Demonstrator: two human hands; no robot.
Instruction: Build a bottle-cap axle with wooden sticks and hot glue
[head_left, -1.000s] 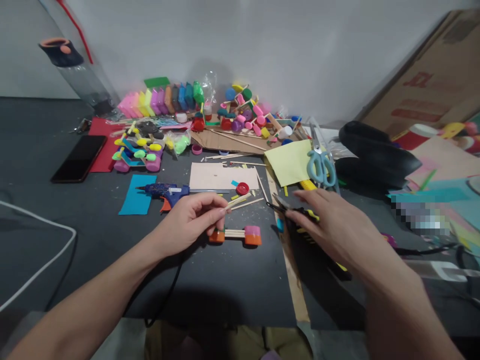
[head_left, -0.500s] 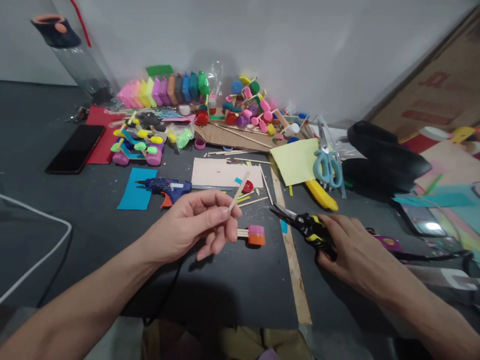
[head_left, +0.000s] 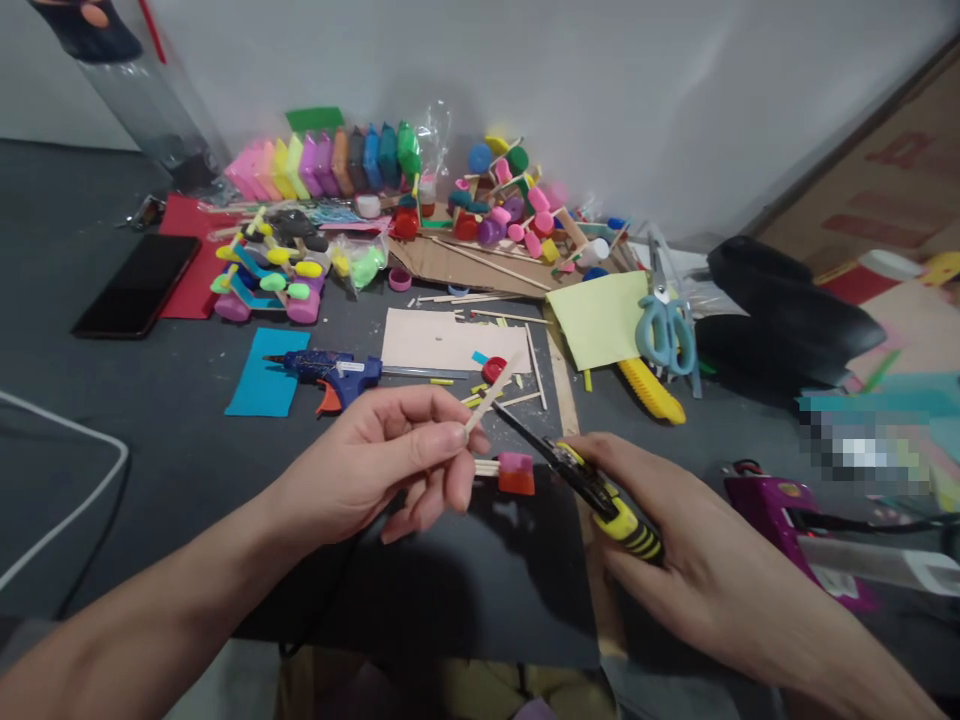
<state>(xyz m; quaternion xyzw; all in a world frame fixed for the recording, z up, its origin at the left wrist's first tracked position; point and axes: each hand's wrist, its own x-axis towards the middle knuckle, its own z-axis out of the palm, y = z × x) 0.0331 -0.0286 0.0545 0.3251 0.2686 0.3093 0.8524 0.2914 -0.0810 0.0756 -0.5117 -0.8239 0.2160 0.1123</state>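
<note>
Between the thumb and fingers of my left hand (head_left: 412,450) is a thin pale wooden stick (head_left: 493,393), its free end pointing up and to the right. My right hand (head_left: 675,530) grips a pair of shears (head_left: 592,485) with yellow and black handles. Their blade tips come close to the stick; whether they touch it I cannot tell. Below them on the table lie pale sticks joined to a pink and orange piece (head_left: 517,474), partly hidden behind my left fingers. A red cap (head_left: 494,370) and loose stick pieces lie just beyond.
A blue glue gun (head_left: 330,370) lies left of centre, by blue paper (head_left: 270,375). Light-blue scissors (head_left: 664,325) and a yellow cutter (head_left: 651,390) lie to the right. Colourful clay packs (head_left: 322,165) and small built pieces line the wall. A phone (head_left: 139,285) is far left.
My right hand has brought the shears up and leftward from the table, toward the stick. My left hand keeps holding the stick in nearly the same place.
</note>
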